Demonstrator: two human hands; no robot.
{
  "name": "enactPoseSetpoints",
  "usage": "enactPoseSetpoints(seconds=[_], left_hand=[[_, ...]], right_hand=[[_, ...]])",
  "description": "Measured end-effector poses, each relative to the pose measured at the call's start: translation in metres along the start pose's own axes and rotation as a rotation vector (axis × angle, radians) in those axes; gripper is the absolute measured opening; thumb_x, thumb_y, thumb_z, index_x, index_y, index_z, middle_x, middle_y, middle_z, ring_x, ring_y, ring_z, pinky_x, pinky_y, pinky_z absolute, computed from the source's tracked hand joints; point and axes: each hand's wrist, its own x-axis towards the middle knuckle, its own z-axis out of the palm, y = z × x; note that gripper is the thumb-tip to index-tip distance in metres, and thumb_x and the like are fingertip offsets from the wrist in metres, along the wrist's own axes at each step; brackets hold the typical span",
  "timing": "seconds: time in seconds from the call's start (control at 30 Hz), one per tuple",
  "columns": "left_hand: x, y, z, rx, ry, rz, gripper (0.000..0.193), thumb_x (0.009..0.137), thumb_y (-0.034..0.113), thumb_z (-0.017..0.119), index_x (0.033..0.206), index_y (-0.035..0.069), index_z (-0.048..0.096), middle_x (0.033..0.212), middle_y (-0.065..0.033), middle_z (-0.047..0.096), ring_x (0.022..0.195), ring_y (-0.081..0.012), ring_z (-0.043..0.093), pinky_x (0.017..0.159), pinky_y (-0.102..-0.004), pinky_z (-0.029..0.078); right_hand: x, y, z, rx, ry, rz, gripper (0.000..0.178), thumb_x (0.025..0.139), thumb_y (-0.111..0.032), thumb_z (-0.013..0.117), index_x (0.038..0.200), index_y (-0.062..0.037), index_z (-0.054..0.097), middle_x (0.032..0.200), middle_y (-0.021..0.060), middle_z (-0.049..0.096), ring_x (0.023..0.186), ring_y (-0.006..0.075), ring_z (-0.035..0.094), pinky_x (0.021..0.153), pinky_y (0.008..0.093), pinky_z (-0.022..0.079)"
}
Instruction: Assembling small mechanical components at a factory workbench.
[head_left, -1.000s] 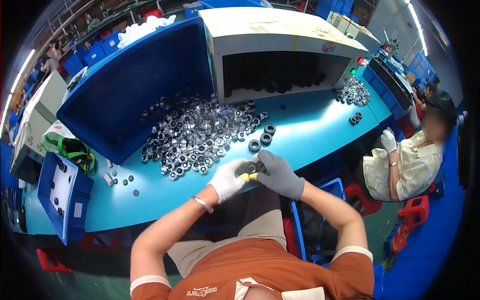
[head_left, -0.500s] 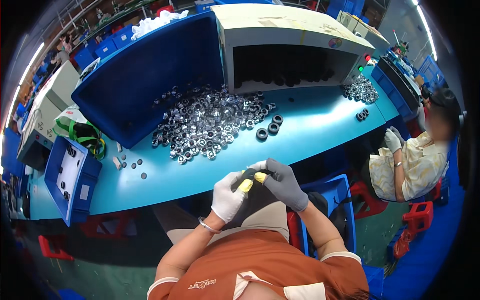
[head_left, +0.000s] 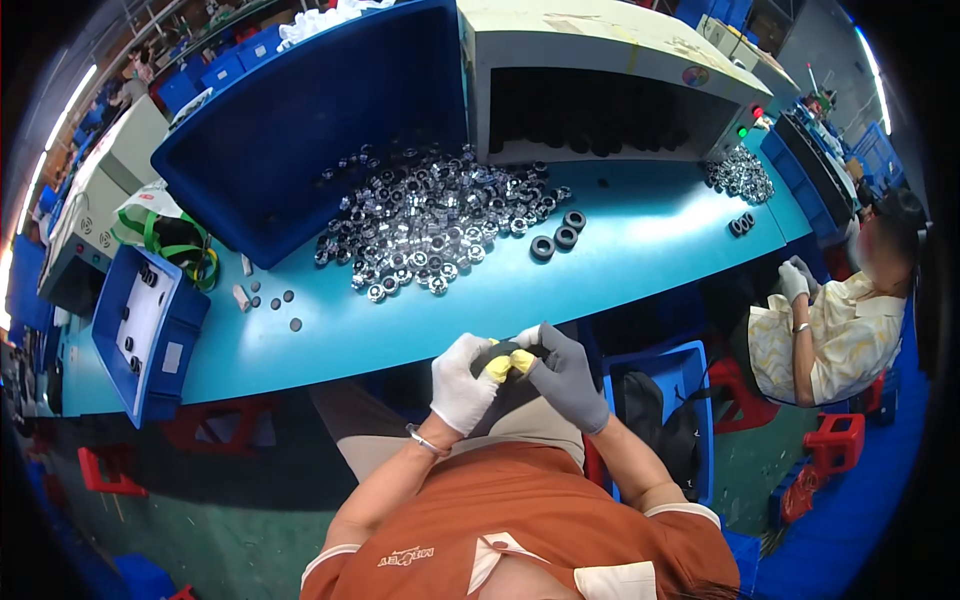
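Observation:
My left hand (head_left: 462,385), in a white glove, and my right hand (head_left: 568,380), in a grey glove, meet just off the table's near edge. Both are closed on a black rubber ring (head_left: 492,353), much of which my fingers hide. Yellow covers sit on both thumbs, pressed against it. Beyond my hands, three black rubber rings (head_left: 566,238) lie on the blue-green table (head_left: 370,335). A big heap of shiny silver wheel-like parts (head_left: 425,225) spreads to their left.
A large blue bin (head_left: 310,130) lies tipped behind the heap, beside a cream machine (head_left: 620,40) with a dark opening. A smaller blue tray (head_left: 150,335) stands at left. More silver parts (head_left: 740,175) lie at right, near a seated co-worker (head_left: 825,335).
The view has shifted slightly, so the table's contents sit higher and farther right. My hands stay together on the black rubber ring, with the fingers slightly repositioned.

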Motion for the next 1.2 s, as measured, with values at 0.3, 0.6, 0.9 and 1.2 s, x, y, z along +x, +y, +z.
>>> enactPoseSetpoints(seconds=[0.3, 0.6, 0.9, 1.2], left_hand=[[-0.008, 0.002, 0.004, -0.453, -0.091, -0.352, 0.029, 0.088, 0.019, 0.082, 0.102, -0.001, 0.066, 0.093, -0.0014, 0.068, 0.075, -0.0078, 0.062, 0.064, -0.0268, 0.052], [-0.017, -0.002, -0.004, -0.047, -0.023, -0.016, 0.025, 0.081, 0.005, 0.082, 0.097, 0.001, 0.064, 0.081, -0.0096, 0.062, 0.070, -0.0166, 0.064, 0.066, -0.0290, 0.052], [-0.032, -0.017, -0.006, 0.061, -0.012, 0.011, 0.024, 0.078, 0.001, 0.079, 0.095, 0.002, 0.062, 0.083, -0.0108, 0.063, 0.071, -0.0236, 0.065, 0.066, -0.0319, 0.053], [-0.045, -0.039, 0.001, -0.483, -0.166, -0.596, 0.021, 0.093, 0.010, 0.070, 0.109, -0.003, 0.068, 0.087, -0.0044, 0.069, 0.068, -0.0074, 0.060, 0.060, -0.0241, 0.050]], right_hand=[[0.004, 0.005, 0.014, -0.014, 0.098, -0.138, 0.019, 0.092, -0.004, 0.069, 0.111, -0.0003, 0.072, 0.098, 0.0059, 0.062, 0.086, 0.0111, 0.059, 0.075, 0.0256, 0.049], [0.005, -0.002, 0.006, -0.308, -0.046, -0.187, 0.020, 0.085, -0.003, 0.071, 0.105, -0.0004, 0.073, 0.093, 0.0084, 0.060, 0.080, 0.0154, 0.059, 0.071, 0.0267, 0.048], [-0.001, 0.022, 0.021, 0.287, 0.005, 0.285, 0.019, 0.094, -0.009, 0.065, 0.108, 0.0021, 0.073, 0.097, 0.0047, 0.069, 0.079, 0.0066, 0.062, 0.069, 0.0199, 0.049], [-0.004, 0.057, 0.009, 0.494, -0.046, 0.497, 0.021, 0.098, -0.015, 0.059, 0.111, -0.0014, 0.069, 0.089, 0.0033, 0.069, 0.075, 0.0064, 0.064, 0.066, 0.0197, 0.051]])
